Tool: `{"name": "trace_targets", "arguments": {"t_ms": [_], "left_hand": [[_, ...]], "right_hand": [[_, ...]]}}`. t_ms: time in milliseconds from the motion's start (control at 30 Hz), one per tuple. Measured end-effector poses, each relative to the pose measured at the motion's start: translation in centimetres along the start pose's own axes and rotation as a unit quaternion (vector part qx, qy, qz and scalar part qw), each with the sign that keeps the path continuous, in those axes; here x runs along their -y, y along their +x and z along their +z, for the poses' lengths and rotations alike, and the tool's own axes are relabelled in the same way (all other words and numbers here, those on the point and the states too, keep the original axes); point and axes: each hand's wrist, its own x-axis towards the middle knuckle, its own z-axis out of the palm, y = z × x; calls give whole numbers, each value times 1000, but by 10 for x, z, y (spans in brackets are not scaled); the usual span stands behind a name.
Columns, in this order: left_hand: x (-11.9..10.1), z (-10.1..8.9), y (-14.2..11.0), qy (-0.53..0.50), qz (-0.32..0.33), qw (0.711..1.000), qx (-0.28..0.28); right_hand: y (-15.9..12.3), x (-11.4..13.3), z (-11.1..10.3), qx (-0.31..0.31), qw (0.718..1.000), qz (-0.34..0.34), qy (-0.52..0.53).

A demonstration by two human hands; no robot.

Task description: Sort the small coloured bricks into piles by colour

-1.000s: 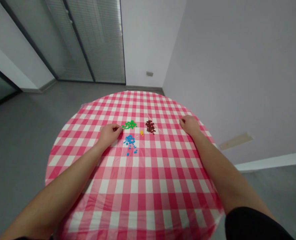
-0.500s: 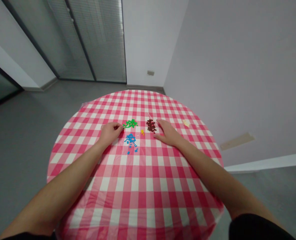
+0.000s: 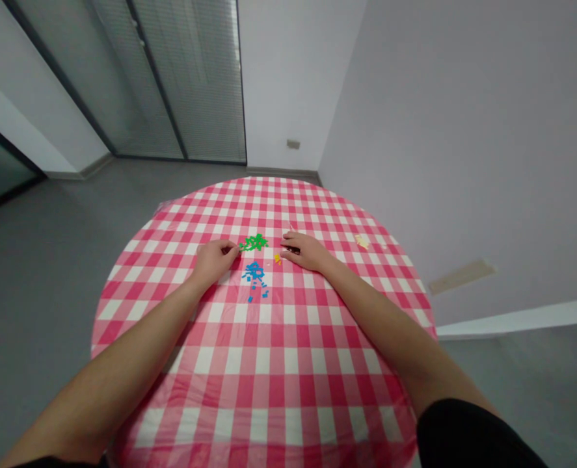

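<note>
My left hand (image 3: 214, 259) rests on the table at the left edge of a pile of small green pieces (image 3: 255, 242). Its thumb and fingertips are pressed together; anything between them is too small to make out. My right hand (image 3: 306, 251) lies over the small dark brown pieces (image 3: 294, 249), covering most of them. Its fingers are curved and apart, with a little brown showing between them. A few yellow pieces (image 3: 277, 259) lie just left of its fingertips. Small flat blue pieces (image 3: 254, 271) are heaped below the green pile, some scattered toward me.
A red-and-white checked tablecloth (image 3: 278, 357) covers the round table. Pale cream pieces (image 3: 362, 241) lie near its right side. Beyond the table are a white wall (image 3: 288, 84) with an outlet plate (image 3: 293, 144) and a glass partition with blinds (image 3: 200, 84).
My right hand has moved left from beside the brown pile to over it, and its fingers have curled. My left hand has stayed in place.
</note>
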Motion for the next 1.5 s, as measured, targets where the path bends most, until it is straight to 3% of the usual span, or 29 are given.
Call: {"name": "trace_targets", "arguments": {"t_ms": [400,600,700,833,1000,1233,1500], "left_hand": [[-1,-1,0,16,1,1000,5],[-3,-2,0,19,-5,1000,10],[-4,-2,0,24,-3,1000,8],[-3,-2,0,37,0,999,12],[-2,-2,1,34,5,999,14],[-3,-3,0,36,-4,999,11],[-4,-3,0,28,-3,1000,14]], "right_hand": [[-34,6,-10,-46,999,-2,13],[-51,4,-18,-84,994,64,13],[-57,2,-20,-57,993,105,-10],[-53,5,-17,6,994,110,-24],[-30,16,-7,31,997,66,-17],[-17,13,2,3,1000,-9,17],[-32,8,0,-22,999,35,-5]]}}
